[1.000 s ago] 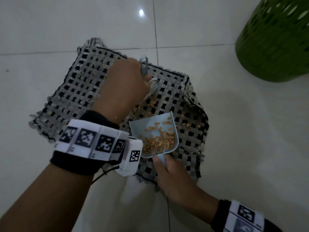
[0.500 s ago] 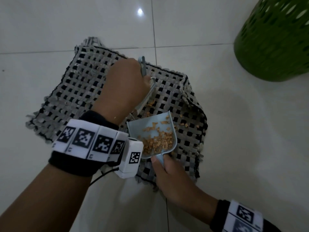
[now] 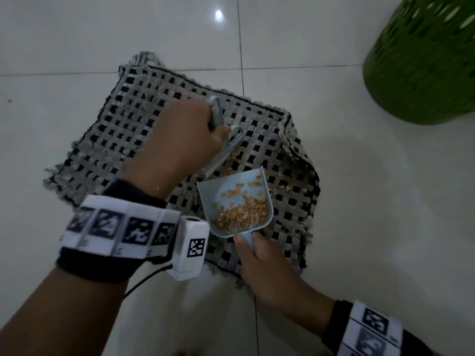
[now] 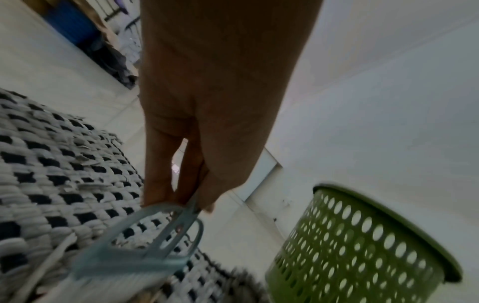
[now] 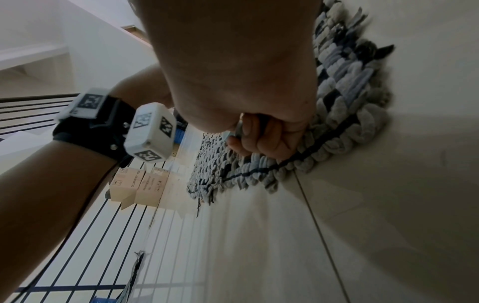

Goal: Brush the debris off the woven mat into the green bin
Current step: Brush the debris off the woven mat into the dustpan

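Observation:
A grey and black woven mat (image 3: pixel 133 129) lies on the tiled floor. My left hand (image 3: pixel 185 134) grips a pale blue brush (image 3: pixel 226 147) by its loop handle, its bristles on the mat just above the dustpan's mouth. In the left wrist view the brush (image 4: pixel 145 252) is blurred below my fingers. My right hand (image 3: pixel 259 258) grips the handle of a pale blue dustpan (image 3: pixel 239 201) resting on the mat, with orange debris (image 3: pixel 241 214) piled inside. A few crumbs (image 3: pixel 285 188) lie on the mat beside the pan. The green bin (image 3: pixel 426 60) stands at the upper right.
Pale floor tiles surround the mat. The perforated green bin (image 4: pixel 362 246) stands upright just right of the mat. Cardboard boxes (image 5: pixel 137 184) and a dark railing (image 5: pixel 77 225) show far behind in the right wrist view.
My left hand and the brush have swept along the mat by the dustpan's mouth, and the brush is motion-blurred. The dustpan and my right hand have stayed put.

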